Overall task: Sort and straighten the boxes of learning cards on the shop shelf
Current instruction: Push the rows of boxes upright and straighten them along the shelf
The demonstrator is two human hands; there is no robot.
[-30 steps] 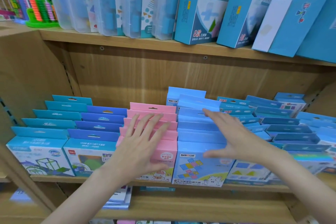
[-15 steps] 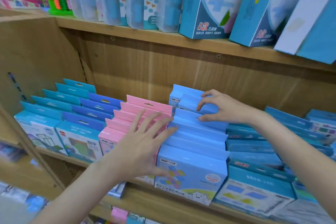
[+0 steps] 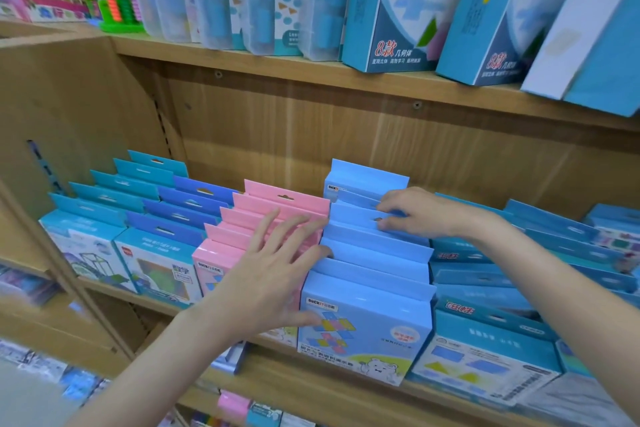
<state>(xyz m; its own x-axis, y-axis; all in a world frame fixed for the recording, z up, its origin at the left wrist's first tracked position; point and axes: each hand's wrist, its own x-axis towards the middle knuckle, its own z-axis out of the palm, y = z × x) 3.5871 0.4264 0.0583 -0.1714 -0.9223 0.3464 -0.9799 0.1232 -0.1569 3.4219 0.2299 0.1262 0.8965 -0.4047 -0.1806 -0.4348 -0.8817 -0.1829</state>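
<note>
left hand (image 3: 273, 274) flat on pink boxes (image 3: 273, 208), right hand (image 3: 419, 213) pinching blue boxes (image 3: 374, 250) (rear)

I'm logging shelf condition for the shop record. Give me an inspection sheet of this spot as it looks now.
Surface: wooden shelf, boxes in front-to-back rows.
Job's things: pink boxes and light blue boxes side by side, teal boxes and darker blue boxes further left.
Clutter: nothing seen.
Hands: left hand flat, fingers spread over the pink row; right hand pinches a tab at the back of the light blue row.
Cables: nothing seen.
Surroundings: upper shelf with tall boxes, abacus.
</note>
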